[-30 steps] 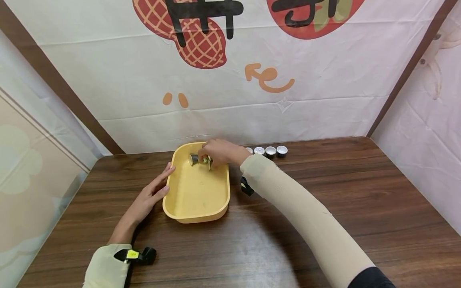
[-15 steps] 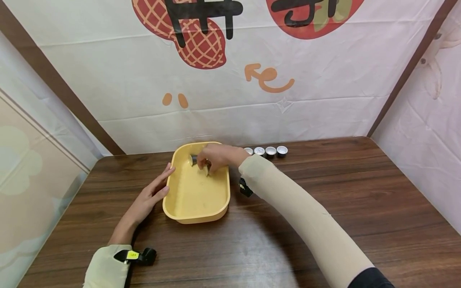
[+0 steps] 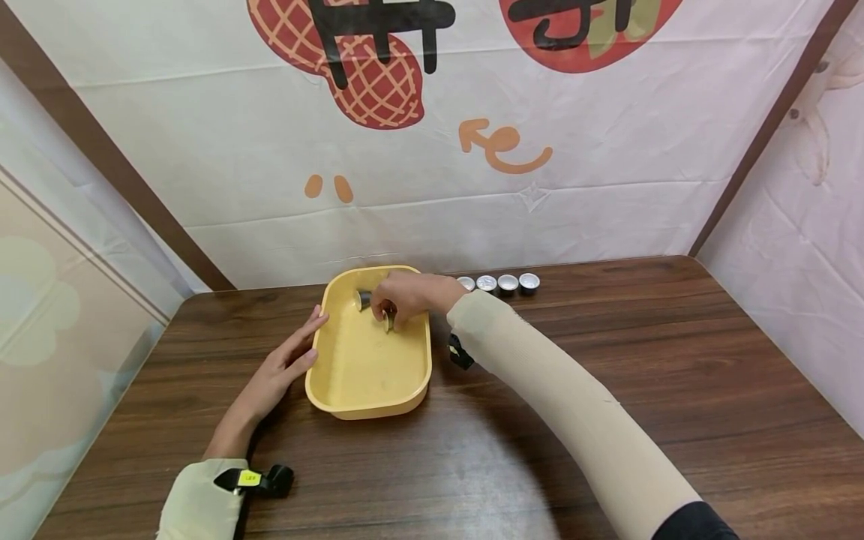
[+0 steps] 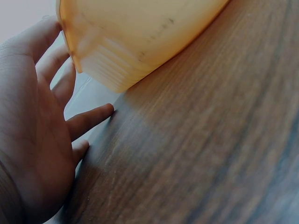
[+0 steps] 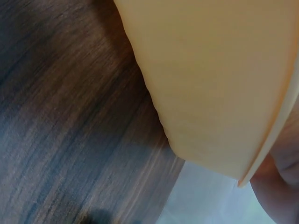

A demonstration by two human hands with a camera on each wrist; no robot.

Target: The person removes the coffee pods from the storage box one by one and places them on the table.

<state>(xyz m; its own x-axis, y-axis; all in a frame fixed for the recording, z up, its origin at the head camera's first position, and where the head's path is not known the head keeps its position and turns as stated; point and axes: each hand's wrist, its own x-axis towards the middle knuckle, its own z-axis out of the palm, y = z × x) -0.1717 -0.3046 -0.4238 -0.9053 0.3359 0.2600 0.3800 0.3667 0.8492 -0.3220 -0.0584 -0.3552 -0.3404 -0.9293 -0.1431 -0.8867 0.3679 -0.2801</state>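
Inside a yellow plastic basin [image 3: 367,367], my right hand [image 3: 410,295] reaches over the right rim and pinches a small capsule [image 3: 388,321], its pale round face towards the left. Most of that capsule is hidden by the fingers. A second dark capsule [image 3: 363,300] lies on its side near the basin's far left corner, just left of the hand. Along the left rim, my left hand [image 3: 277,369] rests its extended fingers. In the left wrist view, the spread fingers [image 4: 91,121] touch the basin's edge. The right wrist view has mostly the basin's outer wall [image 5: 210,84].
Several small dark capsules [image 3: 508,284] with silvery tops stand in a row at the table's back edge, right of the basin. A white printed cloth [image 3: 594,195] hangs behind the brown wooden table [image 3: 641,375].
My right hand, with the capsule in its fingers, has shifted slightly towards me within the basin. The left hand and the basin stay where they were.
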